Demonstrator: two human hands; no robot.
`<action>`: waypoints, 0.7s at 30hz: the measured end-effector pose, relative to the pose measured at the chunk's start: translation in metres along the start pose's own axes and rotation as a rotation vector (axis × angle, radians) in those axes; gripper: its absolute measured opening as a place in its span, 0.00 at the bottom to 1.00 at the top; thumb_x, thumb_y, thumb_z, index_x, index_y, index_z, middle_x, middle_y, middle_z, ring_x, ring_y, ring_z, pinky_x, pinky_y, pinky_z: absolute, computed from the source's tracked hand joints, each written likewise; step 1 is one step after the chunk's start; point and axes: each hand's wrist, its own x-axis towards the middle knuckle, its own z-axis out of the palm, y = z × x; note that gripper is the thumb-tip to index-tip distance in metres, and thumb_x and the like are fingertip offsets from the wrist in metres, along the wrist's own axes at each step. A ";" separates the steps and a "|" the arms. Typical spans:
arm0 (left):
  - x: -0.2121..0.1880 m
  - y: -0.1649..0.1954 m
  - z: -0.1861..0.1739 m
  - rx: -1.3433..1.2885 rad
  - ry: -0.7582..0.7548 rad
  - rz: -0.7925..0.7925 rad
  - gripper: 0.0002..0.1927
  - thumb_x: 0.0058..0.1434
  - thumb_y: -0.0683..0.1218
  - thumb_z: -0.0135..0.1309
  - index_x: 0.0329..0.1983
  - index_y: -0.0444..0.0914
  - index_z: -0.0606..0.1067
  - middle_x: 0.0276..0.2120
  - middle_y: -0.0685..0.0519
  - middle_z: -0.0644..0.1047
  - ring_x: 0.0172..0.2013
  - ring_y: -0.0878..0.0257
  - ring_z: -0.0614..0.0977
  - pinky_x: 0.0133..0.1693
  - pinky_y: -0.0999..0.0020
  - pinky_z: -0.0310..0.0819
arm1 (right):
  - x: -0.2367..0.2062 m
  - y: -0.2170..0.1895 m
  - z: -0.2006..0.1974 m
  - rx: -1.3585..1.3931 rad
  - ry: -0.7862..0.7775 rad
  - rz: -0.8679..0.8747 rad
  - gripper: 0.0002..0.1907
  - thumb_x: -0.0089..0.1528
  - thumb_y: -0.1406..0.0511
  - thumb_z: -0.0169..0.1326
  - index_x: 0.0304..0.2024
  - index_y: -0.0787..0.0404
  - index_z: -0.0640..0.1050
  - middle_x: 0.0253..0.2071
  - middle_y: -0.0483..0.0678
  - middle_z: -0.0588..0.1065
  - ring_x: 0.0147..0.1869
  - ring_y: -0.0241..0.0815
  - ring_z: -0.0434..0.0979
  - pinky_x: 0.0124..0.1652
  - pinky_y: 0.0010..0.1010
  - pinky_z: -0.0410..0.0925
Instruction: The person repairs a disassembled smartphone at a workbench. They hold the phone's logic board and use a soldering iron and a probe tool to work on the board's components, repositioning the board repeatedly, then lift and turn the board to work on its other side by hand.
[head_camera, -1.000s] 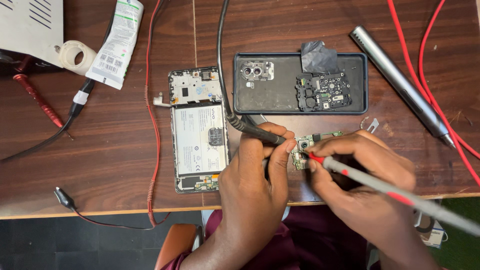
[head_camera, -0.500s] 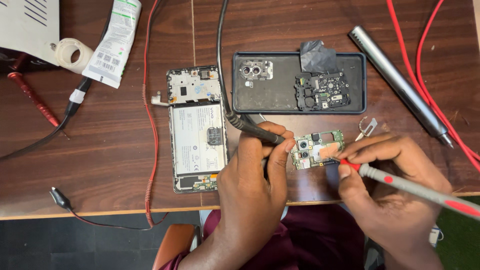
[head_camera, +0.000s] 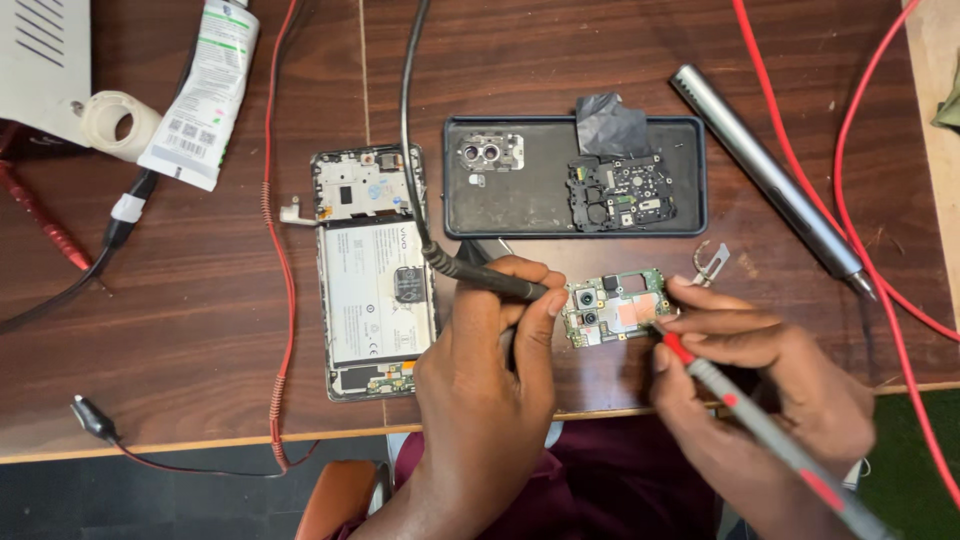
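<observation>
A small green phone circuit board (head_camera: 613, 307) with two camera lenses lies on the brown wooden table, between my hands. My left hand (head_camera: 487, 372) grips a black test probe (head_camera: 490, 279) whose tip meets the board's left edge. My right hand (head_camera: 762, 370) holds a red test probe (head_camera: 770, 435), tip touching the board's right edge near a copper patch. An opened phone (head_camera: 372, 270) with its battery exposed lies just left of my left hand.
A black phone back cover (head_camera: 530, 205) behind the board holds a camera frame, a black inner plate and dark tape. A grey pen-shaped tool (head_camera: 770, 180) lies at right. Red wires, a black cable, a white tube (head_camera: 200, 95), a tape roll (head_camera: 118, 122) and metal tweezers (head_camera: 712, 263) surround them.
My right hand drew back to the right from over the board, then brought the red probe tip to its right edge. My left hand and the black probe stayed put.
</observation>
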 end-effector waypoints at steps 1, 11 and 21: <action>0.000 0.000 0.000 0.001 0.000 0.004 0.07 0.70 0.38 0.56 0.47 0.32 0.71 0.40 0.49 0.83 0.37 0.61 0.88 0.34 0.69 0.81 | 0.002 -0.001 0.000 0.037 -0.050 -0.021 0.12 0.56 0.76 0.61 0.36 0.71 0.69 0.39 0.58 0.80 0.54 0.52 0.83 0.63 0.47 0.73; -0.001 -0.001 0.000 0.017 0.002 0.027 0.08 0.69 0.38 0.56 0.48 0.32 0.71 0.43 0.48 0.82 0.38 0.60 0.88 0.35 0.69 0.82 | 0.009 -0.016 0.011 -0.134 0.011 -0.110 0.11 0.54 0.74 0.66 0.32 0.68 0.74 0.39 0.57 0.80 0.52 0.52 0.84 0.53 0.37 0.77; 0.000 0.000 -0.001 -0.019 -0.040 -0.024 0.07 0.70 0.38 0.54 0.48 0.31 0.70 0.43 0.48 0.82 0.37 0.61 0.88 0.33 0.71 0.82 | 0.013 -0.020 0.010 -0.201 -0.020 -0.135 0.09 0.53 0.74 0.65 0.30 0.68 0.75 0.39 0.58 0.81 0.51 0.53 0.85 0.51 0.39 0.78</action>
